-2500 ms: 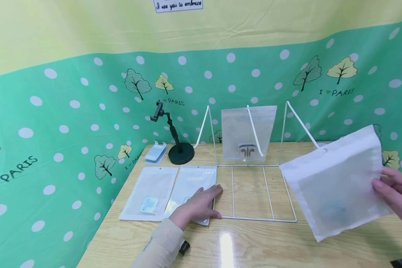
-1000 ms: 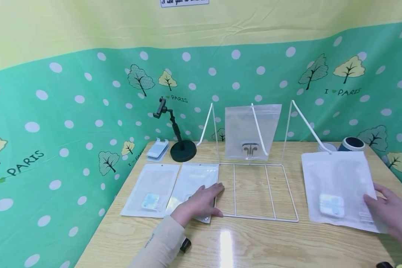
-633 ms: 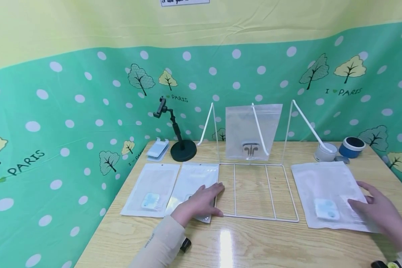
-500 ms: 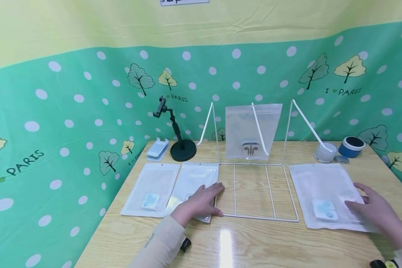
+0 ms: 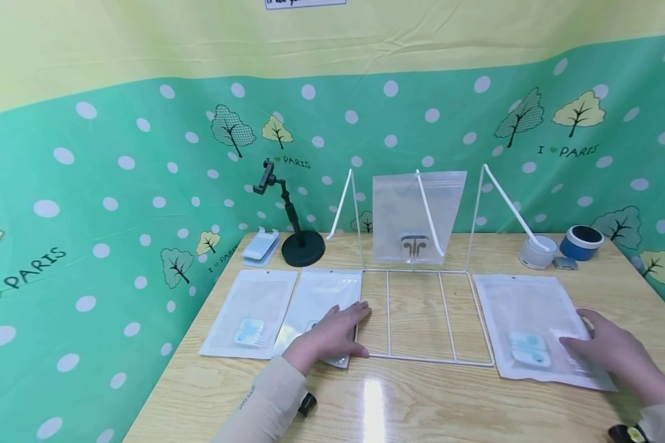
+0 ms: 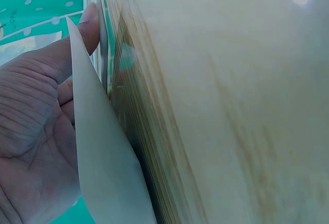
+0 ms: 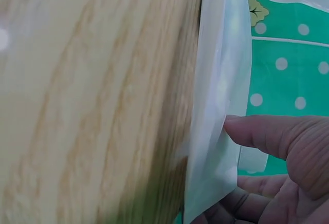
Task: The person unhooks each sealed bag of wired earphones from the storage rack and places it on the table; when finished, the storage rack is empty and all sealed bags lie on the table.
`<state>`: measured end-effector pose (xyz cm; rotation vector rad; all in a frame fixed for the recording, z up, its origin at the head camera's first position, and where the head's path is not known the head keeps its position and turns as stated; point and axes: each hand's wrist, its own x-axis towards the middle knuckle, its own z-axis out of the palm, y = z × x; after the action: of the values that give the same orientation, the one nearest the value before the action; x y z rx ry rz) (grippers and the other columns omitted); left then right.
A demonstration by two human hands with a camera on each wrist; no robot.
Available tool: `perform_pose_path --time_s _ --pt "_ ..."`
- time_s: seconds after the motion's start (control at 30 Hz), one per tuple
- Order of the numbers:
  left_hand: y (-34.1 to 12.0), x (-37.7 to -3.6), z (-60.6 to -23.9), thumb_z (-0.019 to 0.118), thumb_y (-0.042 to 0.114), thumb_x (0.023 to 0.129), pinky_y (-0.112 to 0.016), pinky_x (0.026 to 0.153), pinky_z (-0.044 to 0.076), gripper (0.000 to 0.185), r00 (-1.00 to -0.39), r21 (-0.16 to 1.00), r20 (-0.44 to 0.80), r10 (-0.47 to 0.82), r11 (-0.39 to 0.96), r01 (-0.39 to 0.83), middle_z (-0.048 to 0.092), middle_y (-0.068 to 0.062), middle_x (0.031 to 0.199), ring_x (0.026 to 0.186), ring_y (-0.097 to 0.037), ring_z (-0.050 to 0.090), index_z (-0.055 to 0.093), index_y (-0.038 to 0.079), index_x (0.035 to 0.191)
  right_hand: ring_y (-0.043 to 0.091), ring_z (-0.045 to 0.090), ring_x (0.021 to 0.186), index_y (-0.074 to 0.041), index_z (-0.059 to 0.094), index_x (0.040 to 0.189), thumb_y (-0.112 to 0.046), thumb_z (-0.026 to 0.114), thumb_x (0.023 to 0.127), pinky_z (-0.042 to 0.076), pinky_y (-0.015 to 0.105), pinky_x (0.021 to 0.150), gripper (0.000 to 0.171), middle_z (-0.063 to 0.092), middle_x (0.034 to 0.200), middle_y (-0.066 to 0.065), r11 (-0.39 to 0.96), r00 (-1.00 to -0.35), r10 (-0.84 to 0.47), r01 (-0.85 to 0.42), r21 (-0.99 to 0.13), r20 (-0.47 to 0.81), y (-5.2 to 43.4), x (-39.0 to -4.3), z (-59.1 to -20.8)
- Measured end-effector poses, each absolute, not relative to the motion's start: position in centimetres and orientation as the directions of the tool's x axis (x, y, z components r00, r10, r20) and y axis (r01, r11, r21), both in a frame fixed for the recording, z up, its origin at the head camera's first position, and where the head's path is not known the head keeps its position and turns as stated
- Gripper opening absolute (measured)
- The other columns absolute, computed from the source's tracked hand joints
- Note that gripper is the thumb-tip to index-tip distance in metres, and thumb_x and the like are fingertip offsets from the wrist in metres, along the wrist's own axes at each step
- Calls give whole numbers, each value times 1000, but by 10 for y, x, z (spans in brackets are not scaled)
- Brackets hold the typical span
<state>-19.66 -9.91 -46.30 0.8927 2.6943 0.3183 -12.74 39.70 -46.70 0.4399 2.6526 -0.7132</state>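
Right pouch (image 5: 534,329) now down flat on table (image 5: 421,406), right of wire rack (image 5: 427,317), slid leftward; right hand (image 5: 609,351) pressing it, fingers apparently straight. Left hand (image 5: 327,335) unchanged (flat on middle pouch (image 5: 318,301)).

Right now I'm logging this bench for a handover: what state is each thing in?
Right bag: flat on the table, right hand resting on it.
Middle bag: flat, left hand resting on it.
Far-left bag: flat, untouched.
Clear bag: upright, leaning in the wire rack.
Phone stand: upright, holding nothing.
Blue pot: upright.
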Motion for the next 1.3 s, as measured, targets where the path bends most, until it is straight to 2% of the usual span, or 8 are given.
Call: perform_pose_path --time_s 0.37,0.6,0.73,0.87,1.03,1.3 --pt "-99 -197 -464 77 48 79 -50 117 19 89 -769 302 -204 605 787 539 28 -2 159 146 -19 24 37 14 151 64 34 113 19 25 138 -44 69 87 37 71 89 92 30 130 48 858 -873 278 413 -304 -401 382 -126 -456" --pt "-99 -197 -463 77 48 79 -51 117 19 90 -767 298 -202 609 784 544 29 -3 158 146 -19 24 37 13 151 63 35 112 19 30 136 -41 71 85 39 71 85 89 33 125 48 893 -929 267 338 -298 -254 375 -132 -442" --pt "-99 -197 -463 77 48 78 -50 117 19 90 -769 299 -202 607 786 541 29 -3 158 145 -19 24 37 14 151 64 36 110 17 32 137 -43 66 88 39 72 81 84 34 125 48 917 -976 175 209 -340 -129 369 -137 -431" --pt "-99 -196 -463 77 49 78 -50 117 19 90 -769 301 -205 605 787 539 29 -2 158 146 -20 24 37 14 151 63 38 111 14 31 141 -44 63 92 40 72 80 82 35 128 47 911 -996 87 87 -404 -17 357 -144 -420" --pt "-99 -196 -462 77 48 79 -50 117 19 89 -771 308 -214 599 791 529 28 -2 159 146 -18 23 36 15 151 58 45 110 7 33 145 -36 63 94 44 69 77 73 40 132 41 871 -992 36 -30 -490 124 331 -155 -408" --pt "-99 -196 -462 77 49 79 -49 117 19 89 -771 315 -218 598 791 525 28 -1 159 146 -18 24 37 15 151 56 50 113 0 30 150 -31 59 98 45 68 85 67 44 136 36 755 -967 -51 -200 -624 248 291 -172 -390"
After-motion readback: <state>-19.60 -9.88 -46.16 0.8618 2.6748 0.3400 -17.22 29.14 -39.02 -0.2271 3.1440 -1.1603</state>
